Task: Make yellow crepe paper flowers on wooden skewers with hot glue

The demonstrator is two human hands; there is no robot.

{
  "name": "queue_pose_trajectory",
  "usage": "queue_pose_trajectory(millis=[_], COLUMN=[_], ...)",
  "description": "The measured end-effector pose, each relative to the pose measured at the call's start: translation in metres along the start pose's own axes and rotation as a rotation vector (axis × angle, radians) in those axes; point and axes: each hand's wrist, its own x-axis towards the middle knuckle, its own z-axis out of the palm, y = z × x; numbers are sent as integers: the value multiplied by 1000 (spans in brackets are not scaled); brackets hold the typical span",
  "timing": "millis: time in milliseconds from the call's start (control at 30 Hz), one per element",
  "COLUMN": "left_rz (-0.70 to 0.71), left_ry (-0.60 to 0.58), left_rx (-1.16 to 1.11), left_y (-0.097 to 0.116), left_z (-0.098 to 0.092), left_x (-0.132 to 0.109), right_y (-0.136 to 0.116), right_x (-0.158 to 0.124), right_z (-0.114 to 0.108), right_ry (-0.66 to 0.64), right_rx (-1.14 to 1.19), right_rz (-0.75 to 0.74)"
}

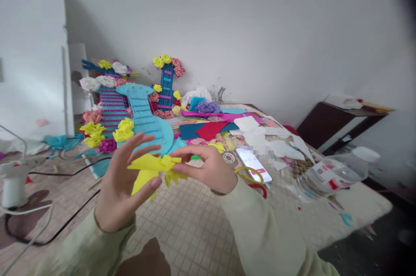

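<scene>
Plastic is seen in the bottle (pixel 331 176), tilted at the right of the frame; what it holds cannot be told. Yellow paper (pixel 168 164), folded into petals at one end, is held above the table (pixel 191 228) near the frame's centre. Its petalled end is pinched by the grip of the right hand (pixel 208 170); its loose flaps are surrounded by the left hand (pixel 118 185), whose grip is spread wide, and whether they are grasped there cannot be told. Behind, the blue cutout (pixel 147 122) is partly hidden by the left fingers. Right of centre, the phone (pixel 251 161) is overlapped by a yellow loop (pixel 238 170).
</scene>
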Motion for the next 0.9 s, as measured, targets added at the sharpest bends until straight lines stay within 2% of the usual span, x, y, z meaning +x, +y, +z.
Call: queue_pose_trajectory(millis=[33,100,200,300,367,433,533,600,767,900], left_rz=[-101,-230,-264,-283,-320,-353,-410,-449,-500,-511], left_ry=[18,82,151,115,112,87,-3,-55,-89,-104], left_rx=[-98,-155,-131,-173,-252,-349,-458,-461,-429,-431], left_y=[3,7,10,12,14,16,17,16,10,7], left_z=[3,8,10,8,7,6,4,3,2,2], left_x=[4,9,11,11,12,13,14,13,13,14], right_y=[-4,-10,-15,-17,-19,-20,-20,-19,-14,-10], right_x=[3,7,8,6,4,2,1,2,5,5], right_z=[0,1,3,2,-1,-3,-6,-8,-15,-15], right_ry=[34,77,98,97,41,-28,-13,-15,-182,-189], right_rx=[2,14,52,88,111,133,100,66,19,38], right_rz=[-21,-48,-42,4,27,19,-31,-74,-127,-150])
